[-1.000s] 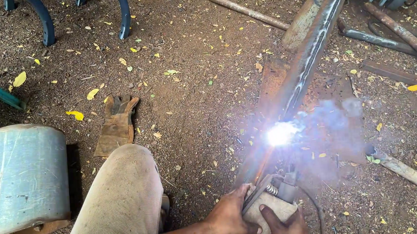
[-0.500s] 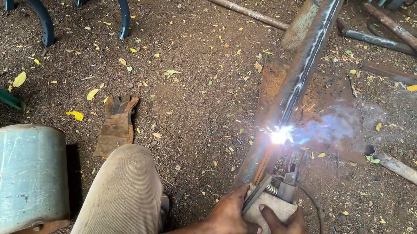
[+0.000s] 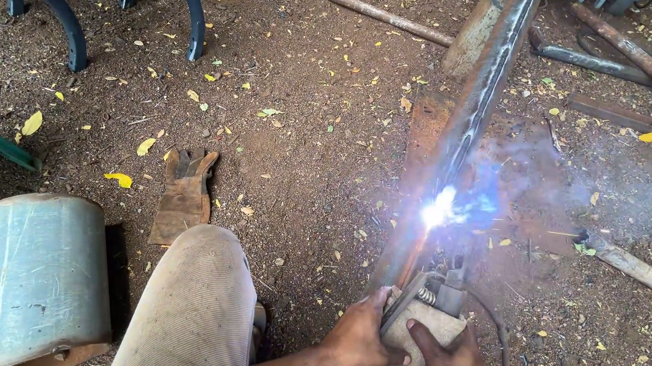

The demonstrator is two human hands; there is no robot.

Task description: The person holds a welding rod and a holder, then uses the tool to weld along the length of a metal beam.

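Welding holder [image 3: 431,297] sits at the near edge of the scene, low and right of centre, wrapped in a pad of cloth [image 3: 418,335] that you grip with both hands, seemingly to keep heat off your bare skin. Your left hand [image 3: 362,339] is closed over the cloth's left side, fingers curled around it and forearm coming in low from the left. Your right hand [image 3: 446,353] is closed on the cloth from below, thumb lying up across it; the two hands nearly touch, which looks like a way of steadying the tip. Just beyond the holder, the bright arc [image 3: 439,212] burns against the long steel bar [image 3: 479,98], with bluish smoke [image 3: 522,186] drifting right. The bar lies on the dirt ground [image 3: 302,154] and runs away to the far right, so the seam faces you. Your bent knee [image 3: 190,304] is on the near left, beside a metal drum [image 3: 34,276]. Farther off, a worn leather glove [image 3: 183,192] lies unused on the ground.
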